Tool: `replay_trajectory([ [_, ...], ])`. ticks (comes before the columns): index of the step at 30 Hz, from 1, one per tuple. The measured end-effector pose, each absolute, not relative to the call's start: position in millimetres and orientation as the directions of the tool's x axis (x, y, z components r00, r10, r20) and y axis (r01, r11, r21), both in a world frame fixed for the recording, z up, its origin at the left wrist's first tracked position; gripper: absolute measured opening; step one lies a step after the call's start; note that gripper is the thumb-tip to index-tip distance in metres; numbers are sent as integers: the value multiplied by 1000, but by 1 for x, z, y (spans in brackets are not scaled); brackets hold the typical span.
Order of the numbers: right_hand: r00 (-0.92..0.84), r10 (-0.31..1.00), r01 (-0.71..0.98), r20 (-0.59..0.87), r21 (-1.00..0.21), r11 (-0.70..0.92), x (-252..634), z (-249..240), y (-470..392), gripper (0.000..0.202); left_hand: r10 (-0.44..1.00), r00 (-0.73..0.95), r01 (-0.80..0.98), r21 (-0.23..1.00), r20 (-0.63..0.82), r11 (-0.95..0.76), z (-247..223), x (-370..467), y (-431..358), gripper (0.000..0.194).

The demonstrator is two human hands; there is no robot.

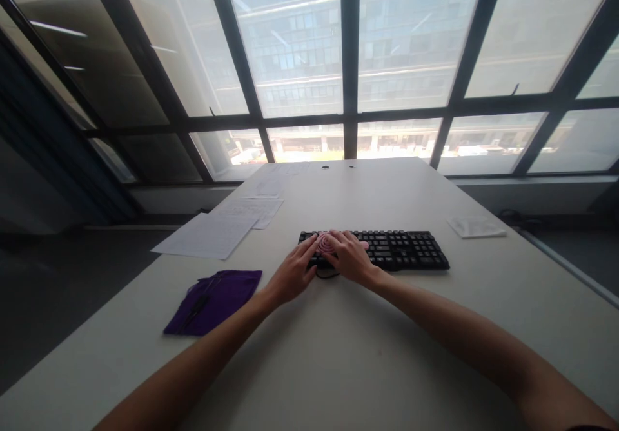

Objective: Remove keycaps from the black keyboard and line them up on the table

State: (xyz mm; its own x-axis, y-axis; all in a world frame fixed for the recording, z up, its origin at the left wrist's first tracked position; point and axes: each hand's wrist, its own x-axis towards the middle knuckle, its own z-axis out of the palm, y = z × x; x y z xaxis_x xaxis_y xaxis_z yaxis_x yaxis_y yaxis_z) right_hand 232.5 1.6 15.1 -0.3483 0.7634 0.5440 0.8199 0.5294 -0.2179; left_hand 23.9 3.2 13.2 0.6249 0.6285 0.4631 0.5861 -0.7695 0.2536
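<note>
A black keyboard (pixel 411 250) lies across the white table. On its left part rests a pink object with a spiral pattern (pixel 325 244), partly hidden by my fingers. My left hand (pixel 294 271) is at the keyboard's left end, its fingertips at the pink object's left side and its thumb apart from the other fingers. My right hand (pixel 349 255) lies over the pink object's right side with its fingers curved onto it. A small pink part sticks out to the right of my right hand.
A purple cloth pouch (pixel 217 299) with a dark cord lies left of my left forearm. Paper sheets (pixel 207 235) line the white table's (pixel 377 199) left edge. A flat whitish packet (pixel 476 227) lies at the right. Large windows stand behind.
</note>
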Motion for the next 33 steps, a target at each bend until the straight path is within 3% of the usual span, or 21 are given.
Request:
replay_trajectory([
  [7, -360, 777, 798, 516, -261, 543, 242, 11, -10, 41, 533, 679, 508, 200, 505, -838, 7, 47, 9, 67],
  [17, -372, 766, 886, 524, -47, 462, 274, 2, -22, 38, 566, 646, 522, 246, 512, -817, -1, 47, 5, 67],
  [33, -501, 736, 788, 454, -113, 606, 283, 5, -34, 36, 591, 614, 538, 270, 523, -799, -6, 48, 7, 62],
])
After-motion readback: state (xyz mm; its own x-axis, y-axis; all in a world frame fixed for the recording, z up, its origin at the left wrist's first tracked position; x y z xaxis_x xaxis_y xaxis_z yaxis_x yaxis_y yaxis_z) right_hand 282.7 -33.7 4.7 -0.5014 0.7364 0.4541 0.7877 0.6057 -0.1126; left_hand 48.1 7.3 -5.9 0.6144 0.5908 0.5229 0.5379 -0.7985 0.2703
